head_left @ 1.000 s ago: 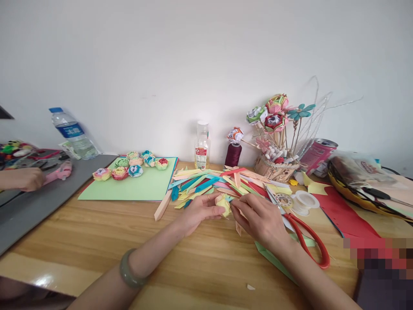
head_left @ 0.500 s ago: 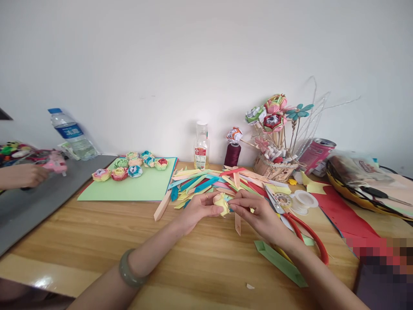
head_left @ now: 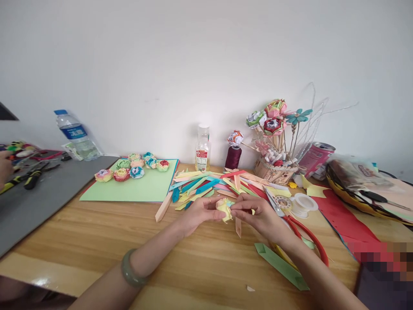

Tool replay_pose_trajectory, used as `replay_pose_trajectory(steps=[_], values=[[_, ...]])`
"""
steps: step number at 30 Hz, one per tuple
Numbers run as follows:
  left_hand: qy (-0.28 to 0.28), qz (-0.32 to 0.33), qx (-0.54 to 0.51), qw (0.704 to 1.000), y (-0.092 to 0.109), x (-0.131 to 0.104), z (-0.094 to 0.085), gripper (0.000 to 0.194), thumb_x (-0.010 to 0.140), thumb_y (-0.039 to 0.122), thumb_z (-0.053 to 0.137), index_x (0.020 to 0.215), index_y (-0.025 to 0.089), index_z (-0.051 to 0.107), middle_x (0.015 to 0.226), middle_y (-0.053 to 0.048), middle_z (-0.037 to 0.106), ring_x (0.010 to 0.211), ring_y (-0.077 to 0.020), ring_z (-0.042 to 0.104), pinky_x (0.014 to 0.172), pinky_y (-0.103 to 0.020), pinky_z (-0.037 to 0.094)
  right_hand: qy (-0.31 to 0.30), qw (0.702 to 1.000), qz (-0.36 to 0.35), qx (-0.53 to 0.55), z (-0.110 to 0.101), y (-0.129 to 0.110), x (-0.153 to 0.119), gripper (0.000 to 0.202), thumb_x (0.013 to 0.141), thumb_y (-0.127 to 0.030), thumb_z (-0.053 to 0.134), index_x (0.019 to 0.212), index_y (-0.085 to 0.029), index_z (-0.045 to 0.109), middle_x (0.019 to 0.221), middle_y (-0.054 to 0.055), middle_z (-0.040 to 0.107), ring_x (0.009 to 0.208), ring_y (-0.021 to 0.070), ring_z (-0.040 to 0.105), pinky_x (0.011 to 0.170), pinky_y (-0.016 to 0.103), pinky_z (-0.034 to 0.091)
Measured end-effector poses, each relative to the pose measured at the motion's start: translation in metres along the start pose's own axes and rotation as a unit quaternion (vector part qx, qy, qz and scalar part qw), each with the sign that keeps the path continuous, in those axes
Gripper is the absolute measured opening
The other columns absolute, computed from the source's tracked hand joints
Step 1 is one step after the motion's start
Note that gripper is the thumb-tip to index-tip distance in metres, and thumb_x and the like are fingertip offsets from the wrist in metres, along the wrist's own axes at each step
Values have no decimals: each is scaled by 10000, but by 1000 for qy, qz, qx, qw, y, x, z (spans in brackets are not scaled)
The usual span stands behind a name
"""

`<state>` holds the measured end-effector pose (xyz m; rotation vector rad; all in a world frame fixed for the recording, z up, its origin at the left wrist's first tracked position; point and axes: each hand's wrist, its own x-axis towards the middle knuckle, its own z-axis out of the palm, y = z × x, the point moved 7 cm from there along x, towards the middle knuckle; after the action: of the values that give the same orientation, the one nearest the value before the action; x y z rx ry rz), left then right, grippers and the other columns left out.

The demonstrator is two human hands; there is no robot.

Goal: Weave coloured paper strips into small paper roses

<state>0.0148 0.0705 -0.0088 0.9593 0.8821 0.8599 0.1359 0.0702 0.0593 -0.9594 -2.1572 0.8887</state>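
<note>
Between my hands, above the wooden table (head_left: pixel 122 241), is a small yellow paper flower (head_left: pixel 223 208) with a bit of light blue at its right side. My left hand (head_left: pixel 203 214) is closed on it from the left, thumb in front. With thumb and fingers pinched together, my right hand (head_left: pixel 253 211) touches its right edge; what exactly the fingertips grip is hidden. Behind the hands lies a heap of coloured folded paper strips (head_left: pixel 196 183). Red-handled scissors (head_left: pixel 306 232) rest beside my right forearm, near a green strip (head_left: pixel 282 267).
Several finished paper flowers (head_left: pixel 137 172) sit on green paper (head_left: pixel 124 193). A glue bottle (head_left: pixel 202 148), a thread spool (head_left: pixel 232 157) and a flower basket (head_left: pixel 275 172) stand by the wall. Ribbon spools (head_left: pixel 303 204) lie right. At far left, another person's hand (head_left: pixel 4 168) is near pliers (head_left: pixel 34 176).
My hands keep hold of the yellow flower with only slight movement. The other person's hand has drawn back left, and the pink tool beside it is out of view. The camera view shifted slightly.
</note>
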Motion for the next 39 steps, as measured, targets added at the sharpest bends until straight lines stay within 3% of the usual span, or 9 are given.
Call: replay_pose_trajectory(steps=[5, 11, 15, 22, 27, 39], values=[[-6, 14, 5, 1000, 0, 1, 1, 528, 558, 258, 770, 1063, 193, 629, 940, -48, 643, 835, -157, 552, 774, -297, 415, 55, 994, -34, -85, 2, 1, -3, 182, 825, -244, 533, 736, -165, 670, 680, 32, 562, 618, 134, 530, 562, 243, 409], [-27, 72, -3, 997, 8, 0, 6, 372, 601, 260, 743, 957, 190, 664, 876, -20, 634, 815, -142, 535, 766, -276, 400, 98, 982, -88, -138, 2, -5, -8, 150, 824, -188, 519, 737, -165, 640, 708, 42, 569, 642, 144, 547, 577, 246, 428], [-31, 86, -12, 996, 11, 0, 7, 393, 606, 246, 739, 987, 197, 656, 899, -24, 631, 820, -136, 525, 755, -261, 398, 93, 981, -110, -130, 1, -12, -9, 135, 826, -176, 509, 757, -173, 626, 720, 40, 561, 654, 145, 548, 588, 248, 432], [-13, 79, 6, 997, 12, 0, 3, 469, 606, 275, 738, 1061, 215, 636, 1004, -42, 637, 894, -169, 531, 776, -280, 404, 60, 991, -75, -95, 3, -4, -8, 88, 817, -181, 543, 774, -179, 620, 743, 26, 557, 681, 140, 543, 628, 256, 435], [-19, 87, 5, 996, 11, 0, 4, 463, 605, 260, 742, 1055, 234, 637, 1057, -37, 637, 945, -177, 542, 830, -292, 403, 50, 989, -65, -122, 5, 3, -8, 162, 860, -217, 489, 809, -190, 640, 758, 33, 560, 691, 147, 548, 624, 257, 432], [-5, 64, -4, 998, 5, 1, 4, 458, 587, 251, 756, 1023, 191, 632, 944, -39, 666, 889, -167, 579, 833, -303, 418, 76, 982, -78, -153, 5, 2, -7, 134, 829, -169, 517, 752, -183, 626, 716, 27, 548, 660, 144, 540, 594, 247, 425]])
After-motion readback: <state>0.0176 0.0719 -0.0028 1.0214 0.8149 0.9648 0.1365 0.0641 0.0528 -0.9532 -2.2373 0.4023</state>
